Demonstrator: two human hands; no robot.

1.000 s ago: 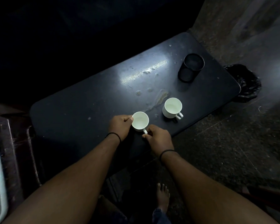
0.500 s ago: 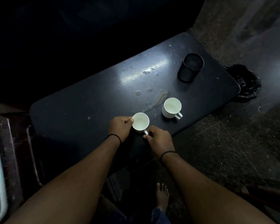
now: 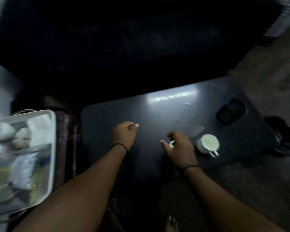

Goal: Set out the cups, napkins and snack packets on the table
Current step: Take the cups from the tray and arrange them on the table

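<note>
- The left hand (image 3: pixel 124 133) is hovering over the tabletop (image 3: pixel 157 114) at frame centre; its grip is curled loosely with the thumb lying against the forefinger, holding nothing.
- The right hand (image 3: pixel 181 148) is hovering right of centre, palm down; its grip is relaxed and partly spread, holding nothing.
- A near cup (image 3: pixel 171 144) is standing on the tabletop under the right hand; only a small white part is showing between thumb and fingers, and contact cannot be told.
- A second cup (image 3: pixel 208 142) is standing upright on the tabletop just right of the right hand, apart from it, handle pointing to the lower right of the frame.
- A dark holder (image 3: pixel 231 111) is sitting on the tabletop at the upper right, well apart from both cups.
- A white tray (image 3: pixel 53 148) is lying at the left edge of the frame, beside the tabletop, carrying blurred white items; cups, napkins and packets cannot be told apart there.
- A black wristband is showing on each wrist.
- A bare foot (image 3: pixel 172 223) is standing on the floor (image 3: pixel 258 190) at the bottom of the frame.
</note>
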